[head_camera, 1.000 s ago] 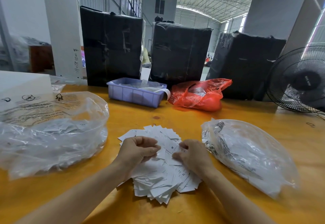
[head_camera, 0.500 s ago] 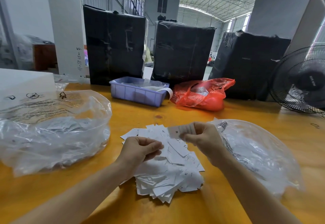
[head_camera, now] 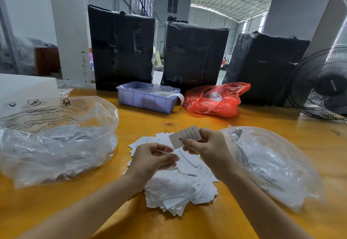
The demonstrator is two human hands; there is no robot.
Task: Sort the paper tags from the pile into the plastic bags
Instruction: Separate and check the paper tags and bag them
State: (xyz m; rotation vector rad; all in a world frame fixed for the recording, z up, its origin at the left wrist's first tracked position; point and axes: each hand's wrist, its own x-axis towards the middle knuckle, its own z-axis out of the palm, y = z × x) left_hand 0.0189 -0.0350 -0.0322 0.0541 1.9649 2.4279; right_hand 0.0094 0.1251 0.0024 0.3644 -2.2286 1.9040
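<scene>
Head view: our right hand point(head_camera: 208, 145) pinches one paper tag point(head_camera: 185, 137) by its edge, raised above pile point(head_camera: 178, 182) on table point(head_camera: 187, 120). Left hand point(head_camera: 152, 159) curled over pile; whether it grips anything, we cannot tell. Clear bags sit left point(head_camera: 56, 141) and right point(head_camera: 272, 163) of pile. We judge tags light, thin, bendable, slippery when stacked; pinch single edge or corner.

Two bare forearms enter from the lower edge, no sleeves in view. Left hand point(head_camera: 153, 160) and right hand point(head_camera: 208, 148): no gloves, rings or watch visible. Wrists uncovered. Fingernails short and unpainted where they show.
</scene>
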